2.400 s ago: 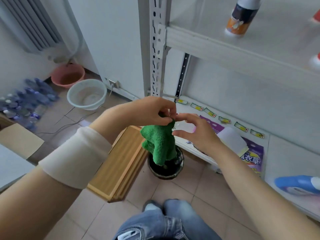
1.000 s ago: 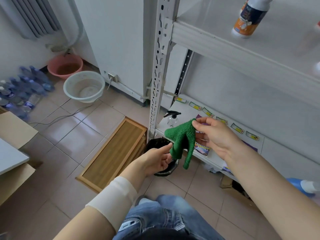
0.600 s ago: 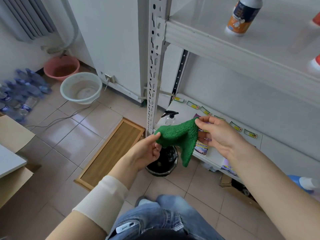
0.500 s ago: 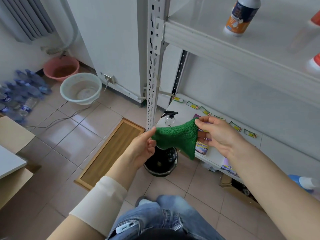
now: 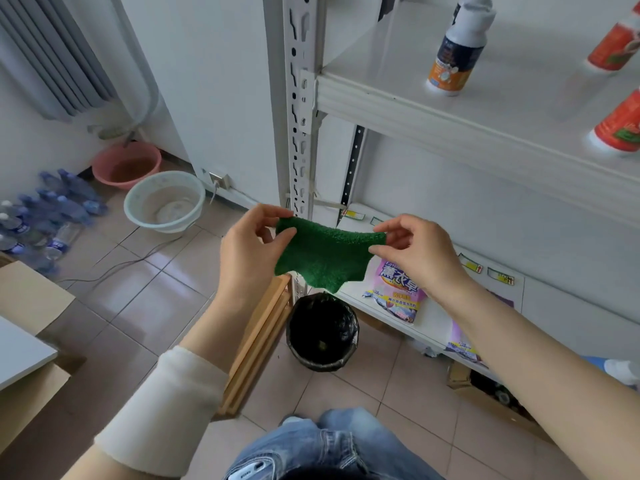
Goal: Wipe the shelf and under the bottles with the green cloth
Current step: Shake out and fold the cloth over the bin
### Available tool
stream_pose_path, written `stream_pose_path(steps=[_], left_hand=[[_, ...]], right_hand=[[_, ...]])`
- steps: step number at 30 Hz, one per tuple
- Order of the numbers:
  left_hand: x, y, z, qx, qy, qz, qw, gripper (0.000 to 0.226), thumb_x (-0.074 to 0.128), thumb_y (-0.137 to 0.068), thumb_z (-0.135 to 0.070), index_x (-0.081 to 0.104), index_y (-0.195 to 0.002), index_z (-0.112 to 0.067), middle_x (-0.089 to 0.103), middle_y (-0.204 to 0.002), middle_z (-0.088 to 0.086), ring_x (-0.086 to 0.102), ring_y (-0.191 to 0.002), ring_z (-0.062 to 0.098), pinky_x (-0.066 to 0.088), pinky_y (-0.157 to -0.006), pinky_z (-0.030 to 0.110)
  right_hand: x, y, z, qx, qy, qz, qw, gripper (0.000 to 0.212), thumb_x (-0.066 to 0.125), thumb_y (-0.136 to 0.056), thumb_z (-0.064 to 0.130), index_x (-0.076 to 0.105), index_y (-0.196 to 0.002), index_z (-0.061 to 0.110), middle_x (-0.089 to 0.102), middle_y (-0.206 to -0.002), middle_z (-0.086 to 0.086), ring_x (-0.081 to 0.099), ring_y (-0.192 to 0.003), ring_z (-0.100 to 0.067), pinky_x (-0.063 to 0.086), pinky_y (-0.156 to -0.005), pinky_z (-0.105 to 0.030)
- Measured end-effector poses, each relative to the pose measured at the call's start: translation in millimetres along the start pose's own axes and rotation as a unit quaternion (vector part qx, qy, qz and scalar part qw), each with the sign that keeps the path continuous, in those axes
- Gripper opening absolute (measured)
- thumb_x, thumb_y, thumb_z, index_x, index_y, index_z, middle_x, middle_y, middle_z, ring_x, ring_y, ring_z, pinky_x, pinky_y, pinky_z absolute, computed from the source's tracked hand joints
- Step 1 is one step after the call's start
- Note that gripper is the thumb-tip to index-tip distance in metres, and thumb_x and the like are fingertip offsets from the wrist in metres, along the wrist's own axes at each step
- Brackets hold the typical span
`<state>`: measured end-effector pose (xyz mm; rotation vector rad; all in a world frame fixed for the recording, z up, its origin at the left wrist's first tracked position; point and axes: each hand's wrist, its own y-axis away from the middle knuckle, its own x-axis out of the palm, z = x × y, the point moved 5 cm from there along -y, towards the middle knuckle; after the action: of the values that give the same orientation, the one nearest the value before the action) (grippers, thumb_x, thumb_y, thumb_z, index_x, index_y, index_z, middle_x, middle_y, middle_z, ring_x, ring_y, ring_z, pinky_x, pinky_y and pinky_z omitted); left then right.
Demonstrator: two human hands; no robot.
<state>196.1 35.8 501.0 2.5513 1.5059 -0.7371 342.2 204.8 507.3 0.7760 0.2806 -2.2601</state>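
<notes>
The green cloth [image 5: 325, 254] is stretched flat in the air between both hands, in front of the shelf post. My left hand [image 5: 251, 252] pinches its left corner and my right hand [image 5: 417, 252] pinches its right corner. Above and to the right is the white shelf [image 5: 398, 98]. On it stand a white bottle with an orange and dark label [image 5: 457, 53] and two red bottles [image 5: 620, 123], one behind the other at the right edge.
A black-lined bin [image 5: 323, 332] stands on the tiled floor below the cloth, with a wooden frame [image 5: 258, 341] beside it. The lower shelf holds purple detergent bags [image 5: 398, 289]. Two basins [image 5: 164, 200] and several water bottles [image 5: 41, 216] lie at the left.
My left hand rose from below, took the cloth's free corner and pulled it left. The cloth went from hanging bunched in my right hand to spread out between both hands.
</notes>
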Motion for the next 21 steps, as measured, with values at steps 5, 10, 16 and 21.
stream_pose_path(steps=[5, 10, 16, 21], left_hand=[[-24, -11, -30, 0.107, -0.081, -0.076, 0.988, 0.018, 0.069, -0.078, -0.012, 0.066, -0.096, -0.018, 0.052, -0.075, -0.009, 0.042, -0.069, 0.003, 0.033, -0.065, 0.007], [-36, -24, -67, 0.198, -0.051, -0.118, 0.972, 0.019, 0.071, -0.076, -0.012, 0.066, -0.094, -0.017, 0.058, -0.094, -0.011, 0.053, -0.092, 0.005, 0.036, -0.081, 0.001], [-23, -48, -133, 0.233, 0.083, -0.050, 0.968, 0.026, 0.070, -0.078, -0.014, 0.058, -0.086, -0.036, 0.067, -0.091, -0.010, 0.065, -0.082, 0.000, 0.053, -0.079, 0.018], [4, -76, -189, 0.257, 0.143, 0.019, 0.956, 0.024, 0.069, -0.079, -0.016, 0.058, -0.085, -0.038, 0.063, -0.080, -0.016, 0.060, -0.072, -0.005, 0.050, -0.066, 0.011]], right_hand=[[-14, -4, 36, -0.115, 0.093, -0.067, 0.987, 0.005, 0.066, -0.082, 0.013, 0.068, -0.086, 0.012, 0.054, -0.081, 0.002, 0.052, -0.062, 0.001, 0.038, -0.062, -0.006], [-40, -13, 62, -0.119, -0.042, -0.113, 0.986, 0.013, 0.056, -0.089, 0.009, 0.054, -0.083, 0.020, 0.060, -0.079, 0.010, 0.057, -0.074, 0.002, 0.041, -0.069, -0.004], [-77, -28, 75, -0.051, -0.247, -0.180, 0.951, 0.025, 0.042, -0.095, 0.009, 0.050, -0.083, 0.029, 0.056, -0.090, -0.004, 0.057, -0.090, -0.024, 0.050, -0.088, -0.047], [-125, -41, 87, -0.049, -0.275, -0.225, 0.934, 0.028, 0.034, -0.099, 0.016, 0.056, -0.087, 0.026, 0.059, -0.091, 0.003, 0.054, -0.094, -0.017, 0.043, -0.088, -0.036]])
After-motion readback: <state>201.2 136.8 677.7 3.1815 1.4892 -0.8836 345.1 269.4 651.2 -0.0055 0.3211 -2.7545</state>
